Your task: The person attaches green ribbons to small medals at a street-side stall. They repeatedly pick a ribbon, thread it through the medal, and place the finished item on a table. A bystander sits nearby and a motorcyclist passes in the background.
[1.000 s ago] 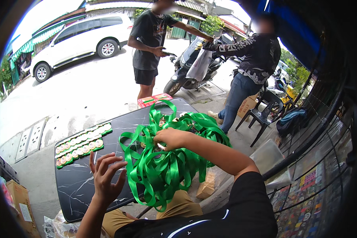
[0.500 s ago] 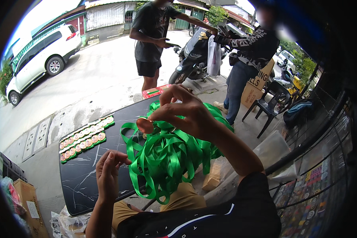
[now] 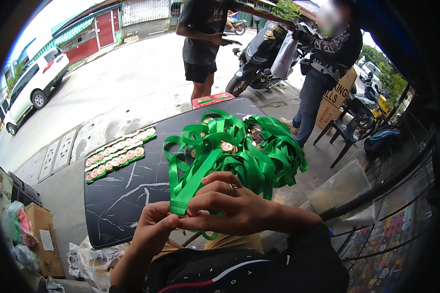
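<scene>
Looks like an open-air roadside work spot, perhaps a small shopfront. Opens straight onto a sunlit concrete street, with a motorcycle near the kerb, a white car farther off, and a red door and green striped awning across the way. Furnished with a marble-patterned black tabletop, a black plastic chair, a cardboard box and, at right, many small colourful items behind dark bars.

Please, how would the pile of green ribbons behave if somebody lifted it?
The green ribbons are probably floppy, since they bend in loose loops. They may tangle, because many cross each other. Their shiny surface suggests some slipperiness.
</scene>
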Motion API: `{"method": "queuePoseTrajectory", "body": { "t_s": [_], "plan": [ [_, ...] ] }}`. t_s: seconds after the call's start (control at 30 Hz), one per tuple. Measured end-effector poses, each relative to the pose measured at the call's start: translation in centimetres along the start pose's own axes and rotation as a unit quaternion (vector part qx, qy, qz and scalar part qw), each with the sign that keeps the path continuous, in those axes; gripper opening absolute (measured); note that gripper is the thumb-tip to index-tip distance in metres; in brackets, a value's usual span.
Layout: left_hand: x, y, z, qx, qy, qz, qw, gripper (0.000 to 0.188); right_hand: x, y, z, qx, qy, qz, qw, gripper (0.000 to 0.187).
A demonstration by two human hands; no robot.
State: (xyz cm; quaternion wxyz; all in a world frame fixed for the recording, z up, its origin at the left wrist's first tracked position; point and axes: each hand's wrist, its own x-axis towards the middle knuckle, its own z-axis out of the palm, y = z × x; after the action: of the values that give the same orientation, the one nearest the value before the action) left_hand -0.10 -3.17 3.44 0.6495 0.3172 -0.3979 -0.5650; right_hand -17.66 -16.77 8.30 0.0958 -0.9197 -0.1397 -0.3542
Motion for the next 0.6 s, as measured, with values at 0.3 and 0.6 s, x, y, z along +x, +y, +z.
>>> {"method": "queuePoseTrajectory", "body": {
  "t_s": [0.3,0.6],
  "plan": [
    [-1.1,6.9,2.5,0.083,-0.043,-0.051,0.994,0.036,-4.3,6.2,4.7,0.032,0.029,0.233,0.972,0.047],
    [-4.3,7.4,2.4,-0.009,0.063,0.209,0.976,0.033,-8.2,15.1,2.5,0.042,-0.057,0.387,0.920,0.023]
  ]
}}
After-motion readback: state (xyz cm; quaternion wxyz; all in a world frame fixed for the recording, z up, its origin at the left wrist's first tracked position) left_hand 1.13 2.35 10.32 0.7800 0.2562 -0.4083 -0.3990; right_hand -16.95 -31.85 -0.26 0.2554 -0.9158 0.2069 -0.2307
